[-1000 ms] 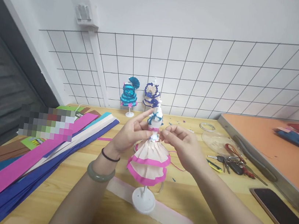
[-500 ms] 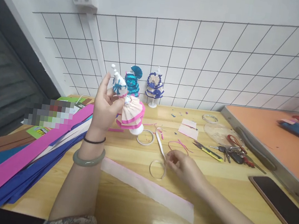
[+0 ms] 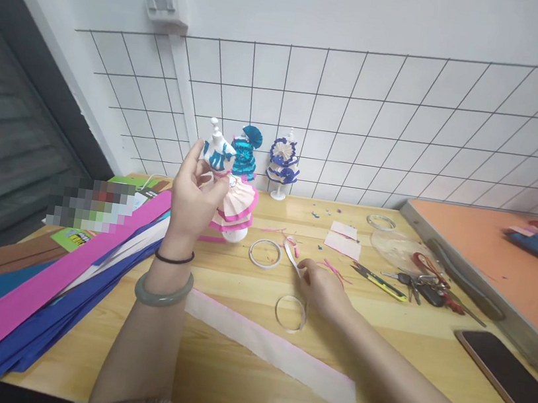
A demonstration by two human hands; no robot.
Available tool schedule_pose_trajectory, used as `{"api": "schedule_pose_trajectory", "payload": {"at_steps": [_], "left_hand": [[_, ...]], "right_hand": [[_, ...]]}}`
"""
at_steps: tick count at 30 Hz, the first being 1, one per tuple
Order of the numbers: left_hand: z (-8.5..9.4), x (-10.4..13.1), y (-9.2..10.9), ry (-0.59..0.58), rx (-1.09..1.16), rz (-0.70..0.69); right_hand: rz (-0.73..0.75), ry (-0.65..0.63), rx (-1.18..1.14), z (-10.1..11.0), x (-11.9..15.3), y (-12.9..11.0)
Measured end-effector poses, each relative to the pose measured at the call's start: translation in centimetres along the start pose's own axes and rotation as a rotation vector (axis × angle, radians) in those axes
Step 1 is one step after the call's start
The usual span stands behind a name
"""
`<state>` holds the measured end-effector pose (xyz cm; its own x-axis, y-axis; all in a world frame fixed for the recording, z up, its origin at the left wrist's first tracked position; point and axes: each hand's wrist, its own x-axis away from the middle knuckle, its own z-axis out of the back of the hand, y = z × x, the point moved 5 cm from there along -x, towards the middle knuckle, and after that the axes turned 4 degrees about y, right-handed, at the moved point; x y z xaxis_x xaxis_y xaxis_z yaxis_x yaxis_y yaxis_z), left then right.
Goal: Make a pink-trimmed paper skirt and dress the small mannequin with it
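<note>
- From here I see the left hand [image 3: 193, 196] pinching the dress form [image 3: 240, 201] at its waist between thumb and fingers, the index finger raised beside its bust.
- That dress form, in its cream skirt edged with pink, leans in the hand above the table [image 3: 223, 382], in front of the teal-dressed figure [image 3: 244, 156].
- The right hand [image 3: 327, 291] has thumb and index finger pressed together on the white strip [image 3: 293, 258]; I can't tell how its other fingers lie.
- The white ring [image 3: 263, 265] lies left of that strip, and a thinner ring [image 3: 276, 314] nearer the person.
- The yellow cutter [image 3: 384, 286] lies beyond the right hand, near the keys [image 3: 414, 288].
</note>
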<state>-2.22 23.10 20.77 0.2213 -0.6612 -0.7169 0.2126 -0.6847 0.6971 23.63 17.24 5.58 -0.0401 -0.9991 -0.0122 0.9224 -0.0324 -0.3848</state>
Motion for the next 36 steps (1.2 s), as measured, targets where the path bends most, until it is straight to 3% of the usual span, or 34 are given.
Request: {"api": "schedule_pose_trajectory", "payload": {"at_steps": [5,11,23,36], "left_hand": [[-0.2,0.0,-0.4,0.004,0.002,-0.001],[-0.4,-0.1,-1.8,0.006,-0.079,0.071],[-1.4,0.6,-5.2,0.000,-0.380,0.072],[-1.7,-0.7,-6.2,-0.069,-0.581,0.056]], "right_hand": [[-0.049,0.033,-0.038,1.5,-1.0,1.1],[-0.021,0.019,-0.083,1.4,-1.6,1.3],[0.000,-0.028,-0.222,2.3,3.3,5.7],[-0.084,-0.067,-0.266,1.9,6.5,11.7]]}}
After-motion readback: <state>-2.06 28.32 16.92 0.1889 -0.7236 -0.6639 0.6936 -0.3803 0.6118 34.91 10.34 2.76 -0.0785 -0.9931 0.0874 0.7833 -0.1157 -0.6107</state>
